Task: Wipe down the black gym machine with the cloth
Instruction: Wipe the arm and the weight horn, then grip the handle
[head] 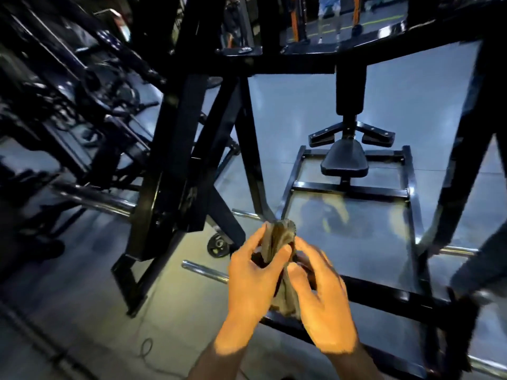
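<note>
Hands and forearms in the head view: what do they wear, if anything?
Both hands, the left hand and the right hand, are bare: no gloves, rings or watch show. The forearms show no sleeves up to the frame's bottom edge. The picture is slightly blurred.

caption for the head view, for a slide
Both hands, left hand and right hand, bunch a brown cloth above the black gym machine frame.

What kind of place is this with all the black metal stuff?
Most likely a gym: a black weight machine with a padded seat, and a weight plate on the floor.
</note>
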Motion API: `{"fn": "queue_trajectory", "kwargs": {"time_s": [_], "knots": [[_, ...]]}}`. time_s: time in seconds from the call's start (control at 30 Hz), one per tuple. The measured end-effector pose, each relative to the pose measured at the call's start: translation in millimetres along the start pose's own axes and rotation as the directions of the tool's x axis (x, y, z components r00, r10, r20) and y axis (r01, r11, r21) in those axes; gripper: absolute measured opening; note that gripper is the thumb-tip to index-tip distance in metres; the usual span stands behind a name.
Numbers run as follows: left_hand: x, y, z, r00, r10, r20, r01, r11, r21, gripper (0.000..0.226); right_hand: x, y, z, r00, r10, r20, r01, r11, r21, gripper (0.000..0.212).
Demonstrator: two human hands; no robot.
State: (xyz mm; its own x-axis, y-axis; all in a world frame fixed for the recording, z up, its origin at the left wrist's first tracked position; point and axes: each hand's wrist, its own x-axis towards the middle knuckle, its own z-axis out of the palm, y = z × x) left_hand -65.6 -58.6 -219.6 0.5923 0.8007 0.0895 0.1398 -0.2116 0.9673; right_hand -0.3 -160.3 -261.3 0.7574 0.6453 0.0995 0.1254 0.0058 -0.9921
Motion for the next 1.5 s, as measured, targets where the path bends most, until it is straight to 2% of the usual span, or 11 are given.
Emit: {"fn": "queue_trajectory", "kwargs": {"time_s": [0.07,0.17,0.33,0.43,0.53,0.6,0.83,1.0,1.17,1.37,1.5], "knots": [[3.8,3.4,-22.1,0.999,0.045,0.02,-0.045,0.998,0.037,0.046,13.9,-7.9,20.8,0.995,0.053,0.082,-0.069,0.974,0.214,0.055],[11.3,8.3,-52.4,0.986,0.132,0.099,-0.14,0.986,0.086,0.043,35.0,-21.3,52.6,0.993,-0.011,0.118,-0.047,0.876,0.479,0.038],[46.1,2.2,-99.0,0.971,0.171,0.166,-0.222,0.903,0.367,0.033,78.6,-1.4,104.2,0.994,0.058,0.096,-0.104,0.797,0.595,0.034],[74.1,10.7,-137.9,0.947,0.316,0.052,-0.307,0.848,0.433,0.034,97.9,23.1,134.8,0.995,0.058,0.086,-0.096,0.832,0.546,0.027],[108.1,20.8,-181.7,0.852,0.51,-0.12,-0.389,0.769,0.508,0.035,109.8,35.5,162.1,0.993,0.056,0.102,-0.101,0.853,0.512,0.021],[128.6,21.4,-203.4,0.81,0.554,-0.19,-0.375,0.74,0.558,0.035,117.1,32.6,177.8,0.992,0.094,0.084,-0.124,0.847,0.517,0.021],[172.7,-13.9,-228.3,0.832,0.525,-0.177,-0.339,0.735,0.587,0.036,130.1,20.6,217.7,1.0,-0.016,0.003,0.013,0.897,0.441,0.018],[173.4,-36.3,-230.8,0.838,0.487,-0.246,-0.354,0.828,0.435,0.034,134.1,-13.1,238.8,0.979,-0.199,0.043,0.158,0.879,0.45,0.029],[177.7,-39.3,-231.5,0.842,0.445,-0.306,-0.344,0.879,0.331,0.036,177.4,-32.6,250.3,0.957,-0.242,-0.16,0.274,0.935,0.225,0.038],[179.1,-41.6,-236.6,0.847,0.43,-0.313,-0.356,0.895,0.267,0.035,129.4,-25.8,259.3,0.855,-0.51,-0.093,0.512,0.859,0.002,0.033],[180.8,-42.6,-236.8,0.848,0.402,-0.345,-0.354,0.915,0.195,0.033,190.0,-61.5,245.4,0.849,-0.479,-0.224,0.479,0.876,-0.061,0.035]]}}
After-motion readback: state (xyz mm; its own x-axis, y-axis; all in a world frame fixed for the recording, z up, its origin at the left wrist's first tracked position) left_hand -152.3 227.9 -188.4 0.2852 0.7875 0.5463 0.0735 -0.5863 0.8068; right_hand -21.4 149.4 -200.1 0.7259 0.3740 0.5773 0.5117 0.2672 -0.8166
